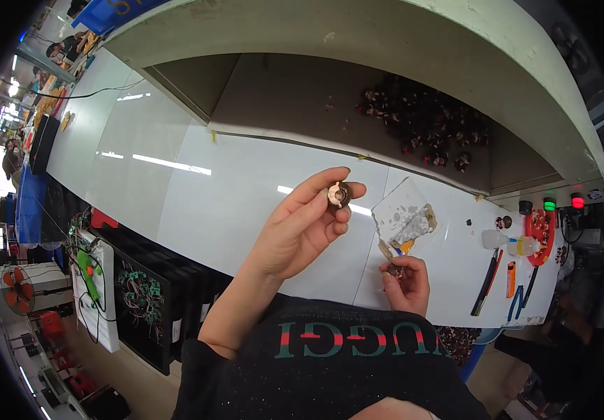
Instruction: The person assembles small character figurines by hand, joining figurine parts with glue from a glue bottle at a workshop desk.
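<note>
My left hand (295, 227) is raised over the white bench, pinching a small round part (338, 194) between thumb and fingers. The part is dark brown on one side, with a pale copper-pink side that has a dark hollow in it. Lower and to the right, near my body, my right hand (411, 285) is closed on a small dark piece with pinkish spots (394, 270), mostly hidden by the fingers. Just beyond that hand lies a stained white slab (393, 206) with greyish, crumpled material and an orange-and-blue item (405, 246) at its near edge.
A grey hooded cabinet (358, 35) spans the far side, with a heap of small dark, pink and red parts (428, 119) inside. At right are clear bottles (524, 246), a red tray (536, 227), an orange cutter (510, 280) and blue-handled pliers (516, 303). Black crates (169, 301) stand left.
</note>
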Action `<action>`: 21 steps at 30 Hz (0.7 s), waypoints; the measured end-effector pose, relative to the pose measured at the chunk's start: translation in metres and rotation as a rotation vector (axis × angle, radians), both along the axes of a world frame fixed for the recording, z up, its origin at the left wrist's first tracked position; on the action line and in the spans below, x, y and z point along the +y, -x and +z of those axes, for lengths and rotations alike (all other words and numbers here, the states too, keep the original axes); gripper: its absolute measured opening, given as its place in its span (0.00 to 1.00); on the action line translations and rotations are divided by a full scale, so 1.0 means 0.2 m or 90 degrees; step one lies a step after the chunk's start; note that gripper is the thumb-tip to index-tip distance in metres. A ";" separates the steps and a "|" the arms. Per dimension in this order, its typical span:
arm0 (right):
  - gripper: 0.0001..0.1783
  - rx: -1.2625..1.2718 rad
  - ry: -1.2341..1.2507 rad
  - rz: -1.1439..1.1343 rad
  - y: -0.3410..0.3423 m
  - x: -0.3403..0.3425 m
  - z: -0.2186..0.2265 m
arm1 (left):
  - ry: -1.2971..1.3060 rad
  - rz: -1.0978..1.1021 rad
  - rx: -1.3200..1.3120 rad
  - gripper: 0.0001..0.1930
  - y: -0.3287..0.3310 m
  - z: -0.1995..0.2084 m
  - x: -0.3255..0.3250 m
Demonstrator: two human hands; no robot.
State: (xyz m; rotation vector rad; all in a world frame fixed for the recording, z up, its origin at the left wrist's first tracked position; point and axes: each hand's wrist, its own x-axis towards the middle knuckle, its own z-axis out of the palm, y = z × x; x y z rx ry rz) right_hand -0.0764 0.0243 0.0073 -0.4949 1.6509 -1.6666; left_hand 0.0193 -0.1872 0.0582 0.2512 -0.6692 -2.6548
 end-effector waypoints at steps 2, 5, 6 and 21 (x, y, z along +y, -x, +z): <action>0.16 0.001 -0.003 0.004 0.00 0.00 0.00 | -0.002 -0.004 0.011 0.19 0.01 -0.01 0.00; 0.16 0.001 0.010 0.000 0.01 0.00 0.00 | -0.012 -0.015 0.016 0.19 0.01 -0.02 0.01; 0.16 0.004 0.008 0.001 0.01 0.00 0.00 | -0.012 -0.014 0.016 0.19 0.01 -0.02 0.00; 0.16 -0.003 -0.002 -0.002 0.00 0.00 -0.01 | -0.015 -0.005 0.008 0.20 0.01 -0.04 0.01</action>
